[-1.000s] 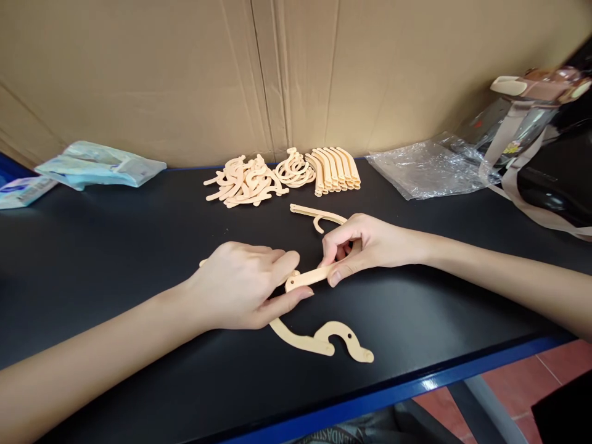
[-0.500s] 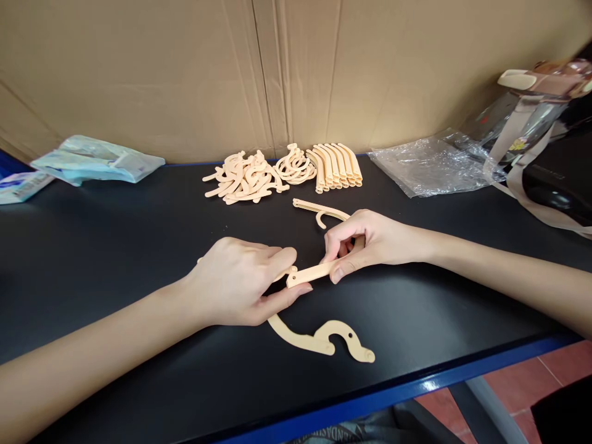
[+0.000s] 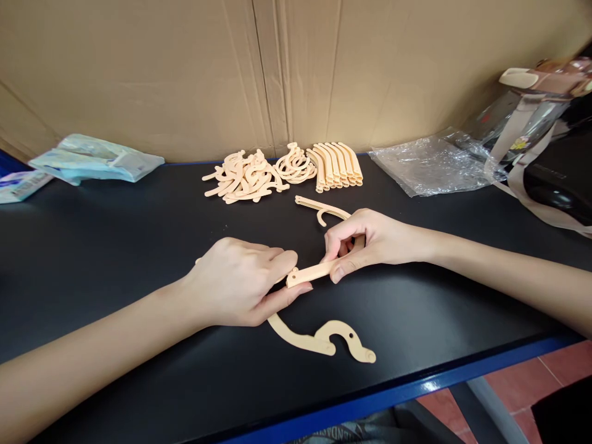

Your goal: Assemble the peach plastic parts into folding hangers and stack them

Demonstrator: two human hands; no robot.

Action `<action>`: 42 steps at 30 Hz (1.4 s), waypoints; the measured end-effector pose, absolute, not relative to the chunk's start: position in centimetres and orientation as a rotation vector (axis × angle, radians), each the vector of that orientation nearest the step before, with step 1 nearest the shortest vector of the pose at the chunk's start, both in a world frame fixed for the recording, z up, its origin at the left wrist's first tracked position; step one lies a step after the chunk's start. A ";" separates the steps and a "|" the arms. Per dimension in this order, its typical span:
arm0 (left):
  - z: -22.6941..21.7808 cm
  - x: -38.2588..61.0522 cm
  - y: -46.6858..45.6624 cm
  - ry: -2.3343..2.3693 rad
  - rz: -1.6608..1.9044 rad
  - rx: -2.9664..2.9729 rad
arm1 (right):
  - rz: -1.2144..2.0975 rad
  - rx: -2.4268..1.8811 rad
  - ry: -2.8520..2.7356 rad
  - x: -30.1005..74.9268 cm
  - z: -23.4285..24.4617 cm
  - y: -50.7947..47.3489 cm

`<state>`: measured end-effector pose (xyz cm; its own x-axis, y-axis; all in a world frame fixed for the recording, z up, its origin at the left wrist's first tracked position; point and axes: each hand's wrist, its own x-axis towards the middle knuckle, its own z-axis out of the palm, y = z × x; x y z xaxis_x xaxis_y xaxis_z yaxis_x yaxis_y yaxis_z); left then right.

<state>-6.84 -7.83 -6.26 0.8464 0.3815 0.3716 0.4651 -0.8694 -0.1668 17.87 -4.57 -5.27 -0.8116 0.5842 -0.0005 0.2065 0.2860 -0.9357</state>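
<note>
My left hand (image 3: 240,280) is closed, its thumb and fingers pinching a thin beige plastic hanger part (image 3: 295,271) of which only the tip shows. My right hand (image 3: 363,243) grips a beige hanger arm (image 3: 312,272) between thumb and fingers. The arm's end, with a small hole, sits against that tip at my left thumb. From under my left hand a curved beige hook piece (image 3: 300,339) extends to the right; whether it joins the held part is hidden. Behind my right hand, another arm with a hook (image 3: 319,203) lies partly covered.
Along the back of the black table (image 3: 139,246) lie a pile of curved pieces (image 3: 247,177), a cluster of hooks (image 3: 296,165) and stacked arms (image 3: 337,166). A clear plastic bag (image 3: 430,166) and a strapped bottle (image 3: 531,117) are at right, a tissue pack (image 3: 97,159) at left. Cardboard (image 3: 161,74) stands behind.
</note>
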 end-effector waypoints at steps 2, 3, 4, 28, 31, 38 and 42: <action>-6.3 -6.8 -7.9 -0.642 -0.501 -2.771 | 1.547 -0.720 -2.214 17.8 -5.2 -4.6; -6.3 -6.8 -7.9 -0.648 -0.514 -2.772 | 1.551 -0.725 -2.212 17.8 -5.2 -4.6; -6.3 -6.8 -7.9 -0.661 -0.534 -2.771 | 1.552 -0.730 -2.213 17.8 -5.3 -4.5; -6.2 -6.5 -7.8 -0.781 -0.562 -2.858 | 1.519 -0.717 -2.259 18.0 -5.4 -4.3; -6.1 -6.5 -7.9 -0.830 -0.561 -2.861 | 1.508 -0.707 -2.270 18.0 -5.5 -4.3; -6.2 -6.5 -7.8 -0.843 -0.556 -2.889 | 1.529 -0.724 -2.258 18.1 -5.5 -4.4; -6.4 -6.7 -7.7 -0.807 -0.536 -2.915 | 1.529 -0.735 -2.257 18.0 -5.5 -4.4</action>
<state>-6.65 -7.71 -6.36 0.8013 0.4857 0.3492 0.5099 -0.8598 0.0258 18.04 -4.41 -5.45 -0.8178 0.5750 -0.0251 0.2367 0.2962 -0.9253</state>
